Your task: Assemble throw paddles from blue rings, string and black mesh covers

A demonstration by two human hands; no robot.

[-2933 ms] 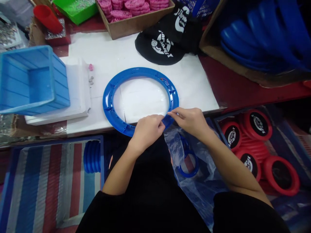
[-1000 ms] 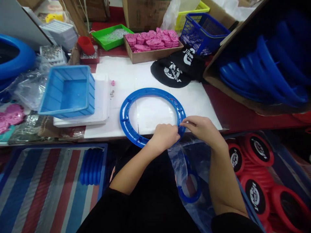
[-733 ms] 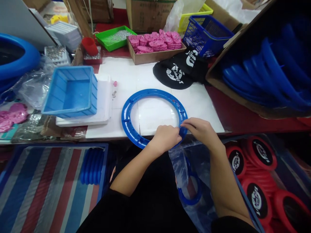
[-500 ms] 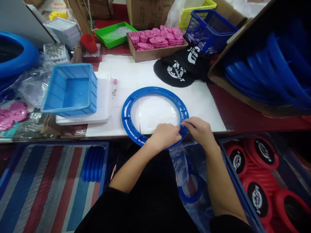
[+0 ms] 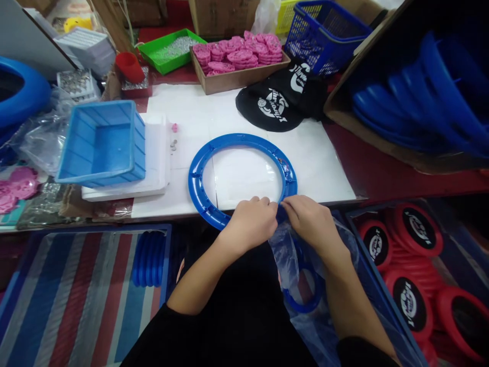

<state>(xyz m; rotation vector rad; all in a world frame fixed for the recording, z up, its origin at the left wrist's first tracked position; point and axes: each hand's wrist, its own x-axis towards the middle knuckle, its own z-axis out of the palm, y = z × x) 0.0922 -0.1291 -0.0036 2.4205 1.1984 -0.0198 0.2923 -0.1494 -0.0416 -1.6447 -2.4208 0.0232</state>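
Observation:
A large blue plastic ring (image 5: 196, 186) lies on white paper, its near edge reaching over the front of the table. My left hand (image 5: 254, 221) is closed at the ring's near right edge, fingers curled over the rim. Beside it, my right hand (image 5: 305, 216) pinches at the same part of the ring, thumb and fingertips together; anything small between them is hidden. The two hands nearly touch. A small coloured mark (image 5: 283, 164) shows inside the ring's right side.
A light blue bin (image 5: 110, 148) stands left on a white block. Behind are a green tray (image 5: 168, 58), a carton of pink parts (image 5: 229, 79), a black cap (image 5: 267, 109) and a blue basket (image 5: 324, 38). Red discs (image 5: 408, 300) fill a crate at lower right.
Both hands have moved slightly down along the ring's right side, the right hand also a little left. The view has shifted slightly.

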